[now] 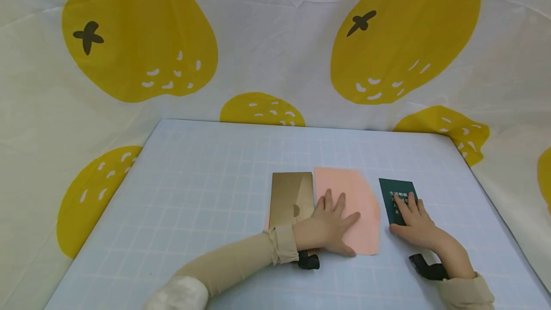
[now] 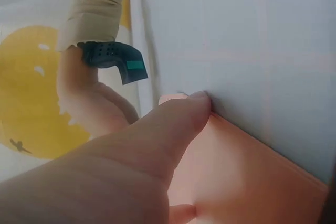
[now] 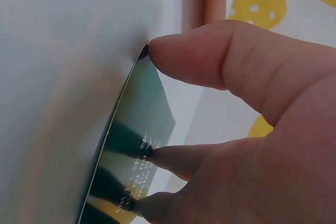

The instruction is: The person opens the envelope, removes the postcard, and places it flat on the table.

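In the head view my left hand (image 1: 330, 226) rests with spread fingers on a pink paper piece (image 1: 361, 209) with a slanted right side. The left wrist view has my thumb lying along the edge of that pink piece (image 2: 236, 171). A gold-brown card or folder (image 1: 290, 195) with a small darker notch lies just left, partly hidden under my left forearm. To the right, my right hand (image 1: 415, 228) touches a dark green card (image 1: 389, 204) with pale writing. Its thumb is at one corner of the green card (image 3: 131, 98), and other fingertips press on its face.
The pale blue table (image 1: 193, 195) has a faint grid pattern. A white curtain (image 1: 275, 37) with yellow fruit prints hangs behind it and down both sides. Black straps (image 1: 428, 269) sit at both wrists.
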{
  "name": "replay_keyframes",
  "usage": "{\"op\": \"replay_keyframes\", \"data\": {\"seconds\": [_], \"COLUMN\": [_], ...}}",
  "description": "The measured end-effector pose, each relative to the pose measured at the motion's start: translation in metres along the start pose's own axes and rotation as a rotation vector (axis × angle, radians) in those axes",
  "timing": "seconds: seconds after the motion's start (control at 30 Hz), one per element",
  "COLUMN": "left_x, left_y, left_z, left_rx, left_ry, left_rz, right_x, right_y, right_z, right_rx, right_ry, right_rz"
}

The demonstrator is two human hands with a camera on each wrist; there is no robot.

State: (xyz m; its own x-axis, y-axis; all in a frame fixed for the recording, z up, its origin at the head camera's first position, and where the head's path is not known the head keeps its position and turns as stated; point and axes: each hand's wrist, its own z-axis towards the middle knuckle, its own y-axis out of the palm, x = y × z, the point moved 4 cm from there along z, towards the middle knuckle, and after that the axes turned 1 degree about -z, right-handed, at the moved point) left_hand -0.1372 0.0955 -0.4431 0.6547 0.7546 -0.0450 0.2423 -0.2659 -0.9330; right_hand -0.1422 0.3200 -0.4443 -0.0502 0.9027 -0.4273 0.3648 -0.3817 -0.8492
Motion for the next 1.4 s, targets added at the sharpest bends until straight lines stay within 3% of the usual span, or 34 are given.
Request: {"op": "replay_keyframes", "data": {"seconds": [0.4,1.0,1.4], "left_x": [0.002,-0.002,-0.003], "left_y": [-0.006,-0.014,-0.018], "left_z": [0.02,0.055,0.068], "left_rx": [0.016,0.056,0.062], "left_ry": [0.016,0.013,0.006], "left_rz": [0.046,0.02,-0.006], "right_x": [0.028,0.056,0.067], "right_y": [-0.007,-0.026,-0.035], "right_z": [0.008,0.028,0.041], "right_rx": [0.0,-0.04,-0.038], "right_ry": [-0.036,-0.016,-0.015], "right_rz": [0.06,0.175,0.155]}}
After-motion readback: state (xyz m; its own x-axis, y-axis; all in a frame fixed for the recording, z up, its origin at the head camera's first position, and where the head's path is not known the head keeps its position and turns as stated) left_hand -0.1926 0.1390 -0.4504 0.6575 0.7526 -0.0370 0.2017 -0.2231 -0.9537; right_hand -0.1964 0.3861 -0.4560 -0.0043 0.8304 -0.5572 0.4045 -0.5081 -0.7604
